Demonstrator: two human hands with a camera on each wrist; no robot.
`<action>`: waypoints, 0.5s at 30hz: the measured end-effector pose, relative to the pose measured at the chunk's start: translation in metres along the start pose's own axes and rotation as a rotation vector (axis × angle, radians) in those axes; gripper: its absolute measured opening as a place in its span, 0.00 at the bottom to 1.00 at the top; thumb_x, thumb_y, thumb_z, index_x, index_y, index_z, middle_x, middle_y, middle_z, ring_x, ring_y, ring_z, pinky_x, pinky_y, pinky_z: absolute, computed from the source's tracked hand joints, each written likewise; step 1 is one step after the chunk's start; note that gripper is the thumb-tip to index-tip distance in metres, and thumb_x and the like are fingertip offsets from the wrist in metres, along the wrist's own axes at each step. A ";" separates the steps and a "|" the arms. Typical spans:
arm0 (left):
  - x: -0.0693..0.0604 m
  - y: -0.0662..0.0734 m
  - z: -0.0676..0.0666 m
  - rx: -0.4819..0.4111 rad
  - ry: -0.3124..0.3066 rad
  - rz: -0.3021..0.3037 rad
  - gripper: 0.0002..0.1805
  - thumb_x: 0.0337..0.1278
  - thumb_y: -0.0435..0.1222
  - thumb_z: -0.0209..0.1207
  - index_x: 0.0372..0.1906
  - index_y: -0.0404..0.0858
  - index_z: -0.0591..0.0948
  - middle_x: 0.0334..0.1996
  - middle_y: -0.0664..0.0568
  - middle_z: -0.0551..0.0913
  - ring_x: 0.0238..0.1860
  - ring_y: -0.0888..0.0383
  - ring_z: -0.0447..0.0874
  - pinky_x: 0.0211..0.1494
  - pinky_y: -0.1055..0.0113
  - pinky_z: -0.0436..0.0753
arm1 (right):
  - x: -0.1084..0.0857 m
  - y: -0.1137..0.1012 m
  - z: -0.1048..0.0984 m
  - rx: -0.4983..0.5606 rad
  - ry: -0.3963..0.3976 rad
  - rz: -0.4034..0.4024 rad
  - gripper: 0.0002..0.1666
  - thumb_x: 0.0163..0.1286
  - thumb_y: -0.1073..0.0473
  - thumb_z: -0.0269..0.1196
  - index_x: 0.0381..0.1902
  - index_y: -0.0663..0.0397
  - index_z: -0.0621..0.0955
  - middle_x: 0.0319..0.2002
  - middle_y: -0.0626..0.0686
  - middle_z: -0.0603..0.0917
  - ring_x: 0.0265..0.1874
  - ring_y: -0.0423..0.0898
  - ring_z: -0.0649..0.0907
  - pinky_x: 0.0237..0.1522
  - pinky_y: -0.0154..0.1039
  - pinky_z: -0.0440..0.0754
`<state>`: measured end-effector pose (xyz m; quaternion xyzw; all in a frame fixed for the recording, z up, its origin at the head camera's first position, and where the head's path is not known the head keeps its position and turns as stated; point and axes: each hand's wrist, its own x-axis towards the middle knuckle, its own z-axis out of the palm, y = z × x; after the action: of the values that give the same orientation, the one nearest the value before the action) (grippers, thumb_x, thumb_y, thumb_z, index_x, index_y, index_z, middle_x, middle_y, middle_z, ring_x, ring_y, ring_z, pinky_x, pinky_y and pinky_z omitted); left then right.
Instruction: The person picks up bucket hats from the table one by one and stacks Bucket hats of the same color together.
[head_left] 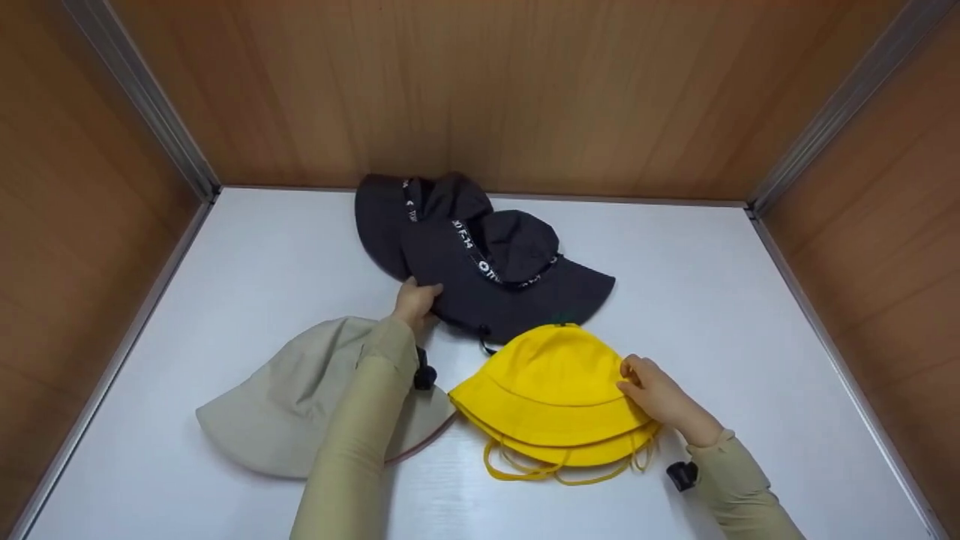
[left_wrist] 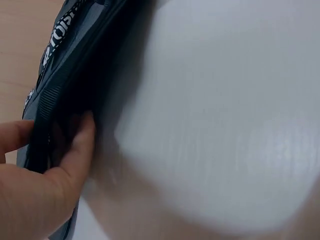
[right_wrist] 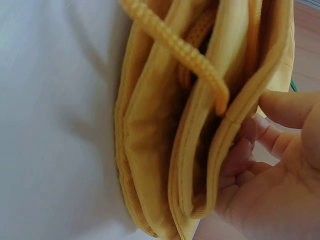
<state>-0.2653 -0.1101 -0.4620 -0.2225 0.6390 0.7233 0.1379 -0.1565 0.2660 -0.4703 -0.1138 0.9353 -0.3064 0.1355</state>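
Two dark bucket hats with white-lettered bands overlap near the back; the front dark hat covers part of the rear dark hat. My left hand pinches the left brim of the front one, with the brim between thumb and fingers in the left wrist view. Yellow bucket hats are stacked at the front right, with layered brims and cords. My right hand has curled fingers at the right side of the top yellow hat and pinches its cloth near the brim.
A beige bucket hat with a reddish brim edge lies front left, partly behind my left forearm. The white tabletop meets wooden panels at the back and both sides.
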 end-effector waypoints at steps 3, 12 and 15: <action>-0.002 0.000 0.000 0.000 -0.005 0.044 0.33 0.69 0.33 0.48 0.74 0.36 0.50 0.70 0.42 0.60 0.68 0.47 0.64 0.67 0.58 0.68 | 0.001 0.000 0.001 -0.003 0.001 -0.005 0.06 0.70 0.65 0.55 0.37 0.58 0.67 0.30 0.54 0.65 0.31 0.48 0.67 0.34 0.41 0.64; -0.015 0.011 -0.003 0.047 0.046 0.247 0.26 0.69 0.32 0.48 0.69 0.36 0.60 0.64 0.43 0.68 0.63 0.49 0.70 0.65 0.59 0.71 | 0.004 -0.005 0.000 0.012 0.004 -0.034 0.06 0.70 0.65 0.55 0.37 0.59 0.67 0.30 0.53 0.65 0.31 0.48 0.67 0.34 0.41 0.64; -0.022 0.019 -0.004 0.054 0.063 0.319 0.25 0.68 0.32 0.50 0.68 0.37 0.62 0.63 0.43 0.71 0.61 0.50 0.72 0.63 0.60 0.72 | 0.004 -0.004 0.000 0.009 0.009 -0.035 0.06 0.70 0.65 0.55 0.37 0.59 0.67 0.30 0.53 0.65 0.30 0.47 0.67 0.33 0.40 0.64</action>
<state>-0.2546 -0.1147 -0.4348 -0.1373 0.6893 0.7113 0.0071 -0.1597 0.2619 -0.4683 -0.1281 0.9325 -0.3133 0.1263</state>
